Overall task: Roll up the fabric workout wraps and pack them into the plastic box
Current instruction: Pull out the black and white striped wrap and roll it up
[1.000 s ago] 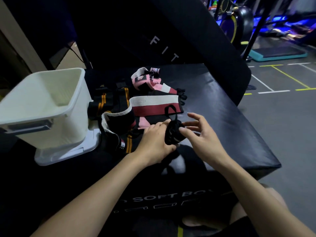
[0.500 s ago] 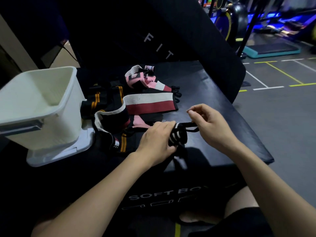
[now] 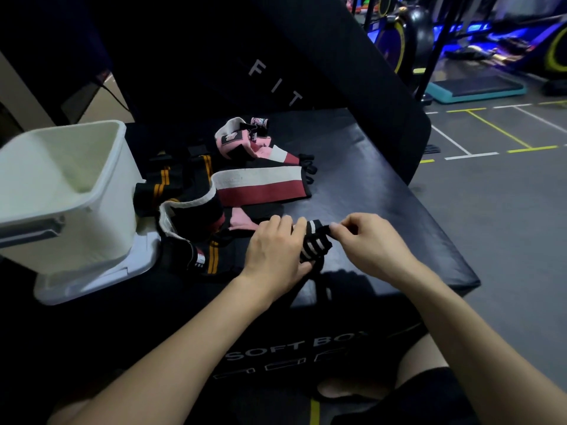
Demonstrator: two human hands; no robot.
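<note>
Black wrap with white stripes [image 3: 316, 244], rolled into a tight bundle, held just above the front part of the soft box top [image 3: 368, 191], near its front edge. Left hand [image 3: 274, 251] cupped over the roll, fingers curled round it. Right hand [image 3: 372, 242] pinching the wrap's free end between thumb and fingertips at the top of the roll. Loose tail hanging down from the bundle toward the front edge.

Biggest risk, judging from this hold: springing open. Elastic fabric, wound tight; any slackening of the right-hand pinch before the end is fastened, and the outer turns likely to unwind. Closure strip not visible, so no telling whether it is lined up.

Second risk: dangling tail snagging or dragging during the carry to the white plastic box [image 3: 101, 207] at the left edge, pulling the roll loose. Also a chance of the bundle slipping from the left hand and dropping over the front edge to the floor.

Pile of unrolled wraps [image 3: 254, 185] lying between hands and box, touching the box's side: a low sweep across it apt to catch a strap and drag it along.
</note>
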